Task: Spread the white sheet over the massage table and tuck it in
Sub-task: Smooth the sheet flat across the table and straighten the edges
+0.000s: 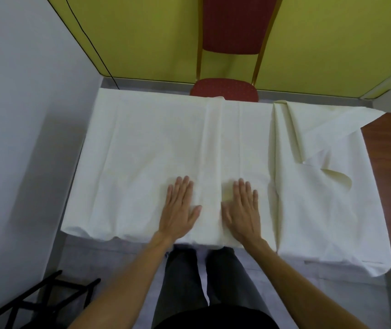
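The white sheet (142, 148) lies across the massage table, covering its left and middle parts and hanging over the near edge. Brown table surface (389, 176) shows bare at the right, where the sheet is folded back and rumpled. A long crease runs down the middle of the sheet between my hands. My left hand (180, 207) lies flat, palm down, on the sheet near the front edge, fingers apart. My right hand (243, 207) lies flat beside it, also palm down. Neither hand grips the cloth.
A red padded chair (225, 89) with a gold frame stands behind the table against a yellow wall. A white wall closes the left side. A black folding rack (35, 302) sits on the floor at the lower left. My legs stand against the table's front.
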`<state>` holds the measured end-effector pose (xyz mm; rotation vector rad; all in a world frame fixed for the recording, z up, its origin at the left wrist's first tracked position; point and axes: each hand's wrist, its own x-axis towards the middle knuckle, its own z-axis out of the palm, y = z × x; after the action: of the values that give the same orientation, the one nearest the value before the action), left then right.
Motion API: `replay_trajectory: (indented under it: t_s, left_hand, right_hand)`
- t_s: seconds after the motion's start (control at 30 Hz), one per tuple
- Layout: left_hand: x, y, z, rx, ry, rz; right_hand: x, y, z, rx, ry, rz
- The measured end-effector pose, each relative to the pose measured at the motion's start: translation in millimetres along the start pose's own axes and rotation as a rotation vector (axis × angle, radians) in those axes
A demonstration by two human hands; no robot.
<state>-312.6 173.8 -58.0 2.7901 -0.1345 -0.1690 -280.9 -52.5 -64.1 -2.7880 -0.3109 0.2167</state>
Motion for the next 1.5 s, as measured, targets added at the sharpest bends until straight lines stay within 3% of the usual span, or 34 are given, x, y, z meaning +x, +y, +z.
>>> replay_trajectory:
  t_s: [0.3,0.6,1.23,1.37,1.5]
  left_hand:
    - [-12.9,-47.0,-1.3,0.199,-0.056,-0.1]
    - [-39.6,-132.4,-32.8,0.197,-0.046,-0.09]
    - [-64.5,-100.0,-29.1,0.1,-0.014,-0.047]
    - [-7.1,-67.4,-36.2,0.003,0.074,0.022]
    - [83.9,-40.4,-48.2,-0.068,0.116,0.022]
  right_hand:
    - [-1.4,10.5,13.5,-0.072,0.001,0.014]
    - [-3.2,15.9,12.2,-0.086,0.014,-0.008]
    - [-31.3,13.0,3.8,-0.117,-0.038,0.023]
    - [4.3,9.6,-12.7,0.014,0.071,0.048]
    - [68.9,29.4,-29.2,-0.004,0.053,0.103]
